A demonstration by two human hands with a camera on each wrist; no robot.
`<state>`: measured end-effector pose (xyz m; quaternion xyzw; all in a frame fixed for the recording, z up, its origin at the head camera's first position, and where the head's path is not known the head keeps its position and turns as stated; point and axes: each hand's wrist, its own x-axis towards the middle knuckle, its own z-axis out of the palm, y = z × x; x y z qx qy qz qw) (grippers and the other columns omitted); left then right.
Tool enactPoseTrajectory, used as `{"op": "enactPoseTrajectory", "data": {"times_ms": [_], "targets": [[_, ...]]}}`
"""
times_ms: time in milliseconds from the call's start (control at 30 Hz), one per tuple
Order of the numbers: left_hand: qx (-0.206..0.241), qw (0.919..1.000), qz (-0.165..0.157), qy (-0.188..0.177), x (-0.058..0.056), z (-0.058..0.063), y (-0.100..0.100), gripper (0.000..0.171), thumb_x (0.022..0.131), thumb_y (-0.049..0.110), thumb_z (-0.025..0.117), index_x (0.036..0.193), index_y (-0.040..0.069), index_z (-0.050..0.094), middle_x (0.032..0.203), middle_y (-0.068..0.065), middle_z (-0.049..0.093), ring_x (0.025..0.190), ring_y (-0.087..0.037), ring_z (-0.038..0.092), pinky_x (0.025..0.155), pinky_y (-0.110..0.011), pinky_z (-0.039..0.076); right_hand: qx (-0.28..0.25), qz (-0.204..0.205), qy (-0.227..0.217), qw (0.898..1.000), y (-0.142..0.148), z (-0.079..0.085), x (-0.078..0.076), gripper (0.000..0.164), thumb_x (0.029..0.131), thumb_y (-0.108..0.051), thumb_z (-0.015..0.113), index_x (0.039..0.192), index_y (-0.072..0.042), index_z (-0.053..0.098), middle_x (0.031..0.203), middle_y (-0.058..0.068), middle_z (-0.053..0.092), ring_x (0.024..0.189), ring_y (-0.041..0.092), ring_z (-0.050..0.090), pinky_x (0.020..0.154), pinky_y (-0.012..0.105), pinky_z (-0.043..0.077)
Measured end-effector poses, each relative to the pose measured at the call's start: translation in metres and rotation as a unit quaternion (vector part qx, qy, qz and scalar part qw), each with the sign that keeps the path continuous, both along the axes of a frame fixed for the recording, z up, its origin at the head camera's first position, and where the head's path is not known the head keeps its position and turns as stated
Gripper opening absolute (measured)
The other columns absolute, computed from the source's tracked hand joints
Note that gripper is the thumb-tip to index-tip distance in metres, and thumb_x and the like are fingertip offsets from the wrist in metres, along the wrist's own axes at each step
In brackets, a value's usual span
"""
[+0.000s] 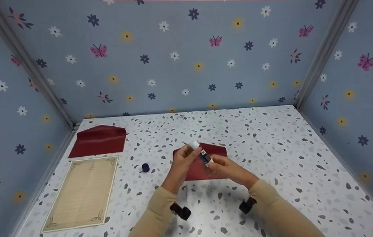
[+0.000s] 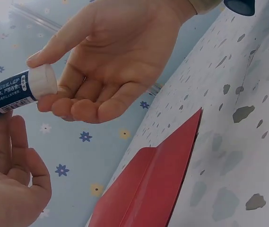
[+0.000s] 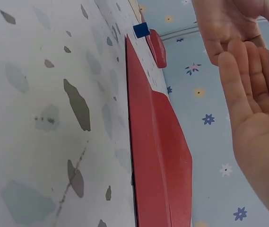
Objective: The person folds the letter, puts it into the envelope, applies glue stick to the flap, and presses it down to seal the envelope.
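Both hands hold a glue stick [image 1: 204, 156], dark blue label with white ends, tilted in the air over a red envelope [image 1: 198, 173]. My left hand [image 1: 180, 162] grips the labelled barrel near its upper white end. At the lower white end, the thumb and fingertips of my right hand [image 1: 231, 168] pinch the base, seen closer in the left wrist view on the glue stick [image 2: 11, 94]. The envelope lies on the table with its flap toward the far wall. A dark blue cap [image 1: 145, 168] sits apart, left of the hands.
A second red envelope [image 1: 99, 141] lies at the far left of the speckled table [image 1: 265, 138]. Below it is a sheet of cream paper [image 1: 82, 191] with ornate corners. Flower-patterned walls [image 1: 186, 72] enclose the back and both sides.
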<state>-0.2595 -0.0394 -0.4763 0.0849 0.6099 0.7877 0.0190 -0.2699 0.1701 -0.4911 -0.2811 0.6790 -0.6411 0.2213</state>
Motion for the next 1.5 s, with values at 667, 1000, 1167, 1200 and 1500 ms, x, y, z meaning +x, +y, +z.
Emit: {"op": "enactPoseTrajectory", "data": {"times_ms": [667,1000,1167,1200,1500], "targets": [[-0.073,0.9972,-0.005,0.015,0.004,-0.004,-0.003,0.033,0.087,0.033,0.079,0.1,0.008,0.061,0.1,-0.006,0.064,0.097,-0.021,0.06,0.089,-0.037,0.049,0.022,-0.019,0.031,0.999,-0.01,-0.005,-0.002,0.026,0.101,-0.023,0.062,0.119,-0.006,0.053,0.116,0.017,0.056,0.108,0.03,0.056,0.094,0.043,0.048],[-0.14,0.989,-0.04,0.027,0.005,-0.013,-0.009,0.037,0.091,0.036,0.075,0.115,0.009,0.07,0.113,-0.004,0.066,0.106,-0.02,0.062,0.094,-0.035,0.049,0.018,-0.036,0.036,0.999,-0.006,-0.009,0.0,0.031,0.099,-0.021,0.065,0.126,-0.008,0.057,0.125,0.018,0.059,0.112,0.031,0.059,0.091,0.039,0.054],[-0.189,0.9772,-0.08,0.055,0.004,-0.013,-0.019,0.036,0.093,0.03,0.073,0.122,0.009,0.07,0.114,-0.003,0.066,0.104,-0.02,0.062,0.091,-0.036,0.05,0.031,-0.041,0.028,0.998,-0.005,-0.011,0.001,0.029,0.098,-0.019,0.066,0.122,-0.005,0.056,0.12,0.014,0.061,0.11,0.03,0.059,0.088,0.038,0.054],[-0.202,0.9734,-0.086,0.064,0.003,-0.012,-0.022,0.037,0.093,0.03,0.073,0.123,0.009,0.069,0.115,-0.003,0.066,0.105,-0.021,0.062,0.091,-0.036,0.051,0.033,-0.043,0.025,0.998,-0.005,-0.011,0.001,0.03,0.098,-0.019,0.067,0.122,-0.005,0.056,0.119,0.014,0.061,0.109,0.029,0.059,0.088,0.038,0.055],[-0.328,0.9245,-0.107,0.163,0.004,0.002,-0.061,0.041,0.096,0.028,0.071,0.132,0.009,0.064,0.124,-0.009,0.062,0.114,-0.033,0.06,0.098,-0.05,0.048,0.036,-0.062,0.02,0.997,-0.004,-0.005,-0.003,0.033,0.097,-0.021,0.069,0.122,-0.004,0.057,0.119,0.023,0.06,0.106,0.027,0.06,0.087,0.038,0.055]]}}
